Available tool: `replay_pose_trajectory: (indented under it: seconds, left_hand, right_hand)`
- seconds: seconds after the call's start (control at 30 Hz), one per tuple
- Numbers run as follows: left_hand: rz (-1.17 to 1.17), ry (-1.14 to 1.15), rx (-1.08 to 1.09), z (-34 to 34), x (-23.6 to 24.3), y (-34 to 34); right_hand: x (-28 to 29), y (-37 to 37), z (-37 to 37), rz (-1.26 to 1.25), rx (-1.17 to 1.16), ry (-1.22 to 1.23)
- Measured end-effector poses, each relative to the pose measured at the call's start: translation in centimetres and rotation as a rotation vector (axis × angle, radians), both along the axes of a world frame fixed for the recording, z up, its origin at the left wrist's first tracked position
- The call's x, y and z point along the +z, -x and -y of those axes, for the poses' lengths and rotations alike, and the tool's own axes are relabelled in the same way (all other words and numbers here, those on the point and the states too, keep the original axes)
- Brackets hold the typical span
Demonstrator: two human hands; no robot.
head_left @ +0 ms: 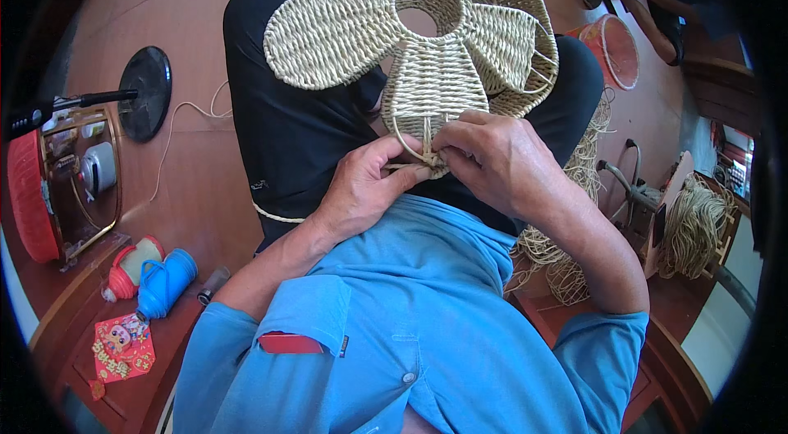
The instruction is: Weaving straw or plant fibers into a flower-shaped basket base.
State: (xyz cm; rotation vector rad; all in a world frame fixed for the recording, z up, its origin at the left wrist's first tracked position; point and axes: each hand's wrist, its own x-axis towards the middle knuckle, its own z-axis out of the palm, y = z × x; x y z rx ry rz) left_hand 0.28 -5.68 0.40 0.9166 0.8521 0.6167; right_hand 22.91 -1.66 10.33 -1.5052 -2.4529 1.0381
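A flower-shaped piece woven from straw-coloured cord [332,36] rests across my knees, its petals spreading from a round central opening. Its nearest petal has an unwoven end with bare frame and strands showing, close to my waist. My left hand [361,183] pinches that end at its edge, thumb and forefinger closed on the cord. From the right, my right hand [505,156] has its fingers closed on the cord at the same spot; the fingertips are partly hidden. A loose length of cord [277,215] lies over my left thigh.
On the right lie a heap of loose cord [570,257], a large cord coil [698,225] and a pink basket [616,52]. Another person's legs [657,3] are at the far right. To the left are a black round stand base [146,97], a blue flask [167,282] and red paper [123,348].
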Motion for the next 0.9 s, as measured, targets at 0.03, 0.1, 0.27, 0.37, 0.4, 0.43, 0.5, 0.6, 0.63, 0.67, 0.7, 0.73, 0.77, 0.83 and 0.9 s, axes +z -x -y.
replay_pose_trajectory:
  seconds: [0.03, 0.1, 0.27, 0.37, 0.4, 0.43, 0.5, 0.6, 0.63, 0.67, 0.7, 0.73, 0.77, 0.83, 0.9]
  left_hand:
    - [-0.072, -0.073, -0.005, 0.0, 0.0, 0.0]
    - [-0.145, -0.146, -0.01, -0.2, 0.5, 0.1]
    - [-0.627, -0.267, -0.154, -1.8, 3.7, 0.6]
    - [-0.689, -0.193, -0.257, -2.9, 5.5, 0.5]
    - [-0.691, -0.193, -0.256, -2.7, 5.0, 0.6]
    - [-0.578, -0.309, -0.198, -2.3, 4.2, 0.7]
    - [-0.465, -0.424, -0.142, -1.7, 3.4, 0.7]
    - [-0.304, -0.164, 0.043, -1.0, 3.1, 0.4]
    - [-0.194, -0.066, 0.097, -0.9, 3.1, 0.2]
    - [-0.084, 0.032, 0.152, -0.9, 3.0, 0.1]
    - [-0.086, 0.032, 0.153, -0.8, 3.0, 0.0]
    - [-0.083, 0.045, 0.151, -0.8, 3.0, 0.0]
    - [-0.079, 0.057, 0.15, -0.7, 3.0, -0.1]
    - [-0.088, 0.097, 0.144, -0.7, 2.9, -0.2]
    - [-0.098, 0.137, 0.138, -0.6, 2.7, -0.3]
  right_hand:
    - [-0.1, 0.0, 0.0, -0.007, -0.005, 0.004]
    - [-0.3, 0.0, -0.1, -0.015, -0.01, 0.008]
    - [-1.1, -0.3, -0.4, -0.091, -0.008, 0.068]
    - [-1.2, -0.1, -0.6, -0.121, -0.013, 0.047]
    - [-1.1, -0.1, -0.6, -0.122, -0.013, 0.047]
    - [-0.9, 0.0, -0.5, -0.123, -0.026, 0.059]
    - [-0.7, -0.1, -0.5, -0.127, -0.041, 0.07]
    - [-0.4, 0.2, -0.7, -0.099, -0.028, 0.092]
    - [-0.4, 0.2, -0.6, -0.09, -0.022, 0.087]
    - [-0.3, 0.1, -0.6, -0.081, -0.016, 0.082]
    - [-0.4, 0.0, -0.6, -0.083, -0.015, 0.082]
    - [-0.6, -0.2, -0.4, -0.079, -0.012, 0.071]
    - [-0.6, -0.3, -0.3, -0.075, -0.008, 0.06]
    - [-0.6, -0.3, -0.2, -0.049, 0.001, 0.043]
    - [-0.5, -0.1, -0.2, -0.025, 0.011, 0.027]
